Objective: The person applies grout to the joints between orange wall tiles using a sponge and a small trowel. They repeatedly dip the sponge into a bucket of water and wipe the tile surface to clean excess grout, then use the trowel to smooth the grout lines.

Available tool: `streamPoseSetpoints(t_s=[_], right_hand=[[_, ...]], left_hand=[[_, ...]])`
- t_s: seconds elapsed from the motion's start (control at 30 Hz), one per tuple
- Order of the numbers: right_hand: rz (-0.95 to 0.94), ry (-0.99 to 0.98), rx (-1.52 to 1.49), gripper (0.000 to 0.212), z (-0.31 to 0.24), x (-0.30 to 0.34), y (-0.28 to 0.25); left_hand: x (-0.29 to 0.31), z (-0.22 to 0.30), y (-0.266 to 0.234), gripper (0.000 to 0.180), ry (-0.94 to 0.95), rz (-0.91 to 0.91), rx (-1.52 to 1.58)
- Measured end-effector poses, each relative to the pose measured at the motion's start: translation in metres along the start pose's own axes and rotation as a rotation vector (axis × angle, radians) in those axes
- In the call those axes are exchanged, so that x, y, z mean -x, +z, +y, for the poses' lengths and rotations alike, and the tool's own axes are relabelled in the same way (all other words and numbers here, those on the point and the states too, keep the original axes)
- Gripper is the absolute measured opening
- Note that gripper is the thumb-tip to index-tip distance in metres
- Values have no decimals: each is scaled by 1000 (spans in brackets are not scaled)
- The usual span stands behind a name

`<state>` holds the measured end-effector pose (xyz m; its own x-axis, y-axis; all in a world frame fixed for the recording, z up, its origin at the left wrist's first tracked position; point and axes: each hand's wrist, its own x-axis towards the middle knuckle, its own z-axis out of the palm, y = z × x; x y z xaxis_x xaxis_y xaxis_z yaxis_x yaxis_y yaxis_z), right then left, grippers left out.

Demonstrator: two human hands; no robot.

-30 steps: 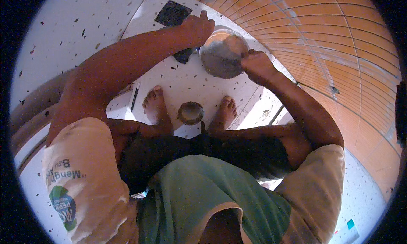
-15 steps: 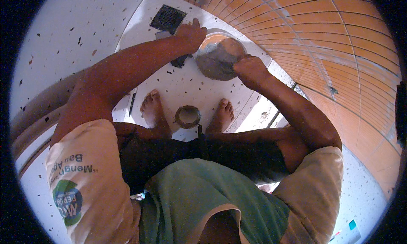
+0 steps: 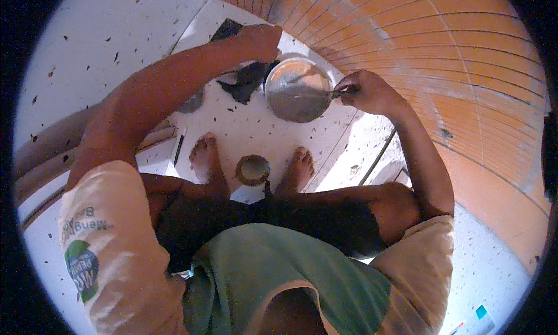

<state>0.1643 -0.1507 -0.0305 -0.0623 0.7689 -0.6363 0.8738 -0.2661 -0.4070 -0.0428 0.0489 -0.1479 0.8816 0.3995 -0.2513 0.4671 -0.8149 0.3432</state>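
Note:
A round pail (image 3: pixel 299 115) with wet grey contents stands on the speckled floor, its inside partly lit orange. My right hand (image 3: pixel 367 92) pinches a thin dark handle (image 3: pixel 344 93) at the pail's right rim; whether it belongs to the pail or to a tool in it, I cannot tell. Beyond the pail's left rim, my left hand (image 3: pixel 261 42) is curled closed, and its fingertips are hidden. A black, irregular flat piece (image 3: pixel 249 82) lies below that hand, left of the pail. Between my feet sits a small round dipper (image 3: pixel 254 167) with a dark handle.
An orange tiled wall (image 3: pixel 442 61) rises at the right, close to the pail. A dark floor drain (image 3: pixel 225 31) lies behind my left wrist. Pale speckled panels (image 3: pixel 104 44) stand at the left. Another roundish grey object (image 3: pixel 192 102) shows partly under my left forearm.
My right hand has moved off the rim grip to the right and now pinches the dark handle. My left hand has curled closed, and more of the black piece shows. The pail sits slightly nearer.

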Motion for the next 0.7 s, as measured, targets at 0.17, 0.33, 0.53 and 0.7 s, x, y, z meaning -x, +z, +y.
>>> streamPoseSetpoints(t_s=[0.17,0.33,0.53,0.7], right_hand=[[140,52,-711,33,-13,44,-40],[317,-67,-1005,40,-41,75,-73],[514,-340,-1088,45,-63,99,-100],[623,-370,-1127,44,-81,109,-107]], left_hand=[[4,2,-98,47,-278,-64,782],[48,28,-213,48,-207,-15,931],[81,56,-277,51,-55,193,1163],[93,63,-291,52,11,198,1351]])
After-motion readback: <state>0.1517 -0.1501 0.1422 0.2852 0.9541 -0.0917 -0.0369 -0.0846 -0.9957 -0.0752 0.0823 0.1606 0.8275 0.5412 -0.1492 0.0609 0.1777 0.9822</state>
